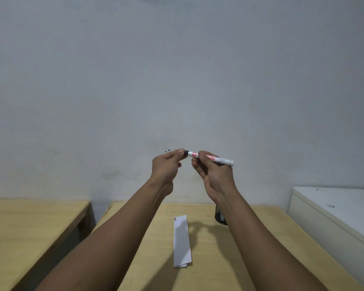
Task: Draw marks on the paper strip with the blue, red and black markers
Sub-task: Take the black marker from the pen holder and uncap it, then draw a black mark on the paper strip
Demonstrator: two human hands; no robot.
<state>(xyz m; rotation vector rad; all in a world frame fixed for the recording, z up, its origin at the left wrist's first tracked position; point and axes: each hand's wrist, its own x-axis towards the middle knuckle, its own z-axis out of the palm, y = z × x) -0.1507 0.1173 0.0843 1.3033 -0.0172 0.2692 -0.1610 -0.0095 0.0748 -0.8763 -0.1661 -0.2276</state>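
I hold a white marker point(221, 159) with a black cap up in front of the wall, well above the table. My right hand point(213, 173) grips its barrel. My left hand point(168, 164) pinches the black cap point(186, 153) at the marker's left end; the cap sits against the barrel. Below, a folded white paper strip point(182, 241) lies flat on the wooden table point(250, 248), with short dark and red marks at its far left corner. A dark pen holder point(220, 217) stands behind the strip to the right, partly hidden by my right forearm.
A second wooden table point(25, 227) stands to the left across a narrow gap. A white cabinet top point(334, 208) borders the table on the right. The grey wall rises right behind the tables.
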